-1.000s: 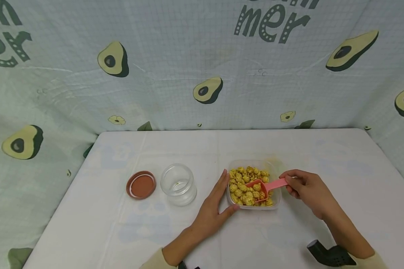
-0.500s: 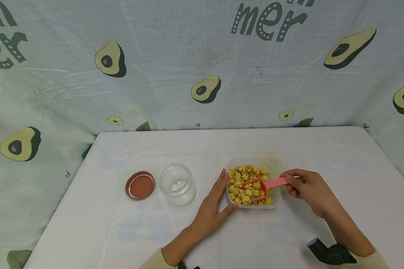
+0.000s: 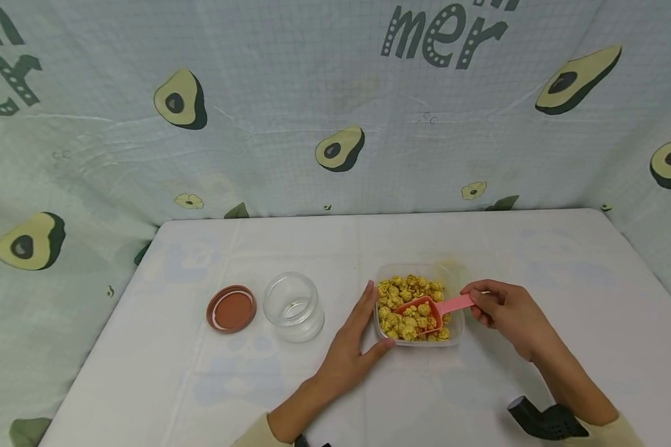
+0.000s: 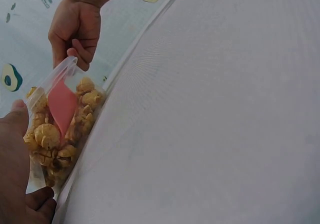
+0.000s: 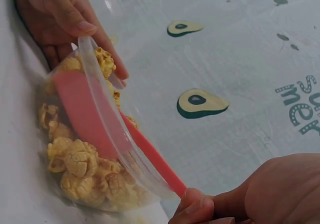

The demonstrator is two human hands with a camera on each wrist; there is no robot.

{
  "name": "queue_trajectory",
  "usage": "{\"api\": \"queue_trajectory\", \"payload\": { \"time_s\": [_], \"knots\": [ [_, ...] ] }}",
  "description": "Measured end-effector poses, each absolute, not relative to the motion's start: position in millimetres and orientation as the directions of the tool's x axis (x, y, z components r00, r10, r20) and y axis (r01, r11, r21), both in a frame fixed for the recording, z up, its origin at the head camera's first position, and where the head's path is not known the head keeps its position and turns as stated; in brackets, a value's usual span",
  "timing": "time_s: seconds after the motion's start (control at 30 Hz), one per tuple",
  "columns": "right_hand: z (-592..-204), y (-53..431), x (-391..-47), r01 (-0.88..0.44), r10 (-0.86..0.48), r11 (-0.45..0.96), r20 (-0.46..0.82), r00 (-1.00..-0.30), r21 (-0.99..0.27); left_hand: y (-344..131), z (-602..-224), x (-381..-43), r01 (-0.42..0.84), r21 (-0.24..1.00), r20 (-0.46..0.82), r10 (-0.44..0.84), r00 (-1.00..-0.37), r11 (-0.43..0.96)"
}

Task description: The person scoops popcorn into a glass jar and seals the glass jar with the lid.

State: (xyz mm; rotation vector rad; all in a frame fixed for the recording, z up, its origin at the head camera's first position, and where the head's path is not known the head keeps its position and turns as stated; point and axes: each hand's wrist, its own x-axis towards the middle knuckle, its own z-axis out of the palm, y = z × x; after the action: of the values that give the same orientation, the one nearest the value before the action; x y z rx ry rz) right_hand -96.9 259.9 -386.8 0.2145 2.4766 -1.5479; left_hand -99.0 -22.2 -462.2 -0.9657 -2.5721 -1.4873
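A clear plastic container (image 3: pixel 455 332) of yellow popcorn (image 3: pixel 394 304) sits right of the table's middle. Dug into the popcorn is a pink scoop (image 3: pixel 437 310), some pieces lying in its bowl. My right hand (image 3: pixel 506 313) pinches the end of the scoop's handle (image 5: pixel 160 166) between thumb and fingers. On the container's left side rests my left hand (image 3: pixel 349 351), its fingers straight along the wall and its thumb at the near rim. Through the clear wall in the left wrist view, the scoop (image 4: pixel 62 106) shows among the popcorn.
Left of the container stands an open clear jar (image 3: pixel 294 310). Beside it lies a reddish-brown round lid (image 3: pixel 232 309), its inner side up. A fabric backdrop with avocado prints (image 3: pixel 340 149) rises behind the white table (image 3: pixel 257 403).
The scoop has pushed a little left, deeper into the popcorn, and my right hand has shifted slightly left with it. My left hand stays on the container.
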Motion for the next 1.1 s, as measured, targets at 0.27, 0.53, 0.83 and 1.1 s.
{"api": "queue_trajectory", "payload": {
  "time_s": [0.27, 0.53, 0.83, 1.1],
  "knots": [
    [-384, 261, -96, 0.254, 0.011, 0.448, -0.279, -0.960, -0.857, -22, -462, -99, 0.526, 0.773, 0.321, 0.497, -0.807, 0.355],
    [-383, 264, -97, 0.280, 0.022, 0.439, -0.301, -0.953, -0.854, -22, -463, -99, 0.525, 0.771, 0.317, 0.497, -0.808, 0.361],
    [-384, 271, -98, 0.301, 0.006, 0.396, -0.326, -0.945, -0.868, -22, -462, -99, 0.532, 0.768, 0.326, 0.496, -0.805, 0.357],
    [-383, 280, -98, 0.257, -0.018, 0.412, -0.290, -0.957, -0.874, -23, -462, -99, 0.530, 0.772, 0.324, 0.501, -0.803, 0.350]
  ]
}}
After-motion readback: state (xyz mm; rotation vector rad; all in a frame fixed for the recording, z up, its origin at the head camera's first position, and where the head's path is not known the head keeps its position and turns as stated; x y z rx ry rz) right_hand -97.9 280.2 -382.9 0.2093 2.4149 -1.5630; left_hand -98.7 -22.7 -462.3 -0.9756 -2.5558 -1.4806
